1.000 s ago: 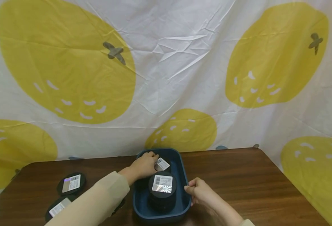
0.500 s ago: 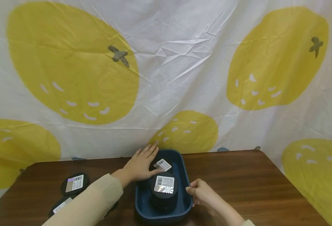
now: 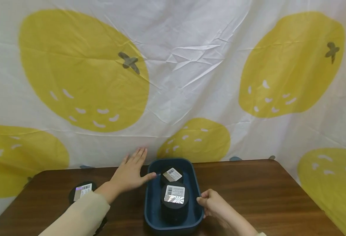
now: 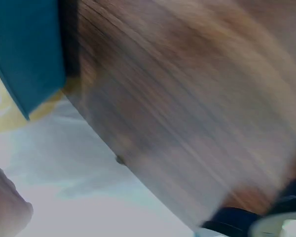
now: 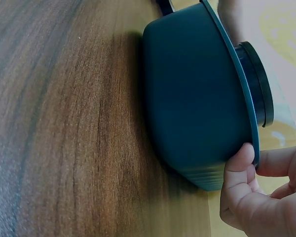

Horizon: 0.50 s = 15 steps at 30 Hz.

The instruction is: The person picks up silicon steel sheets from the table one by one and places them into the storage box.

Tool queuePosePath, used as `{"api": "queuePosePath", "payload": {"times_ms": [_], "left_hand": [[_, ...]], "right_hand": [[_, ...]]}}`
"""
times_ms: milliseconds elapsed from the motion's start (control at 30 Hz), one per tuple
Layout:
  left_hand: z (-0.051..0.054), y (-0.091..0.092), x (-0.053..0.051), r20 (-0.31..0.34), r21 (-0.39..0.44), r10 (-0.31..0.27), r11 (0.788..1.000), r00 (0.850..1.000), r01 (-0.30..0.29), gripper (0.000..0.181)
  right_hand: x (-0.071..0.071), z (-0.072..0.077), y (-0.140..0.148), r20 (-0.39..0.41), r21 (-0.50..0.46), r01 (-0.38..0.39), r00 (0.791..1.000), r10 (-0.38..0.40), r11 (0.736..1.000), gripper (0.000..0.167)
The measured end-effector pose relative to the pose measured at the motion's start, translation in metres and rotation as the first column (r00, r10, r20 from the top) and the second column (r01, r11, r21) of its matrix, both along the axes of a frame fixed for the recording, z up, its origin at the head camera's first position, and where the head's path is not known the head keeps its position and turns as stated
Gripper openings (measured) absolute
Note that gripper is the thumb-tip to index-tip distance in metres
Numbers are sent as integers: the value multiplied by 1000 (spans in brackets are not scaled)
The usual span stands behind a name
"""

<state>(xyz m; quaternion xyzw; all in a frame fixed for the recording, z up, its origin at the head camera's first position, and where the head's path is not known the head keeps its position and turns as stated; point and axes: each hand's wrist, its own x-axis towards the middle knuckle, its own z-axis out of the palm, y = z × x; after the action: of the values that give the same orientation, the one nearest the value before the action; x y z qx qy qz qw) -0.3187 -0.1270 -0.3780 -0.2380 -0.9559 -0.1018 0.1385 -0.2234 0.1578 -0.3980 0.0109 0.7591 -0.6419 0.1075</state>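
A dark blue rectangular bin (image 3: 150,209) stands on the table, holding round black lidded containers with white barcode labels. The front container (image 3: 175,198) rises above the rim; another container (image 3: 173,175) sits behind it. My right hand (image 3: 217,206) pinches the bin's right rim between thumb and fingers, as the right wrist view shows on the bin wall (image 5: 197,89). Spread and holding nothing, my left hand (image 3: 128,173) hovers left of the bin, its thumb near the rim. In the left wrist view, only part of that hand (image 4: 7,202) shows.
Left on the table stands another black container (image 3: 82,191), partly behind the left sleeve (image 3: 78,213). Blurred dark containers (image 4: 237,219) appear in the left wrist view's lower corner. A white cloth with yellow fruit prints (image 3: 173,82) hangs behind the wooden table (image 3: 249,186).
My left hand has let go of the rear container in the bin, spread its fingers and moved left, out of the bin. My right hand keeps its pinch on the rim.
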Motion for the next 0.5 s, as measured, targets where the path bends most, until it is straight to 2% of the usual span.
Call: {"api": "queuePosePath", "payload": {"times_ms": [167, 367, 500], "left_hand": [[-2, -27, 9, -24, 20, 71, 997, 997, -71, 95], [-6, -60, 22, 15, 42, 142, 989, 990, -143, 100], [-8, -83, 28, 18, 49, 178, 983, 984, -179, 103]], "right_hand": [[0, 0, 1, -8, -5, -8, 1000, 7, 1000, 18], [0, 0, 1, -17, 1, -11, 1000, 11, 1000, 18], [1, 1, -1, -19, 5, -13, 1000, 13, 1000, 17]]}}
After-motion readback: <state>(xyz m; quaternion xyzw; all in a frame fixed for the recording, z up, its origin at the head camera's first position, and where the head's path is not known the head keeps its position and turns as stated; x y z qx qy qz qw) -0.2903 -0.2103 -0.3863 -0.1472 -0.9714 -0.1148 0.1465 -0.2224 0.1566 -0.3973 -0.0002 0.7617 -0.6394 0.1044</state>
